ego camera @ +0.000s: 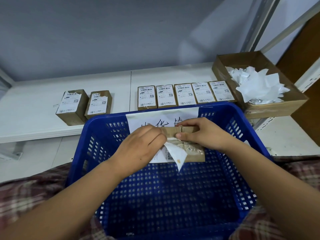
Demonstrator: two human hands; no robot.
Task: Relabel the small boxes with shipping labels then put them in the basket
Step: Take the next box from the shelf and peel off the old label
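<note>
Over the blue plastic basket [103,153] on my lap I hold a small brown box [194,153]. My right hand [202,134] grips its top edge. My left hand [142,146] pinches a white shipping label [176,155] that is partly peeled off the box, one corner curling downward. On the white table behind the basket, a row of several labelled small boxes [185,95] lies flat. Two more labelled boxes [83,104] sit to their left.
An open cardboard tray [277,108] at the right of the table holds a heap of crumpled white label scraps [258,85]. A paper sign with handwriting [155,118] is taped to the basket's far wall. White metal shelf posts rise at the right.
</note>
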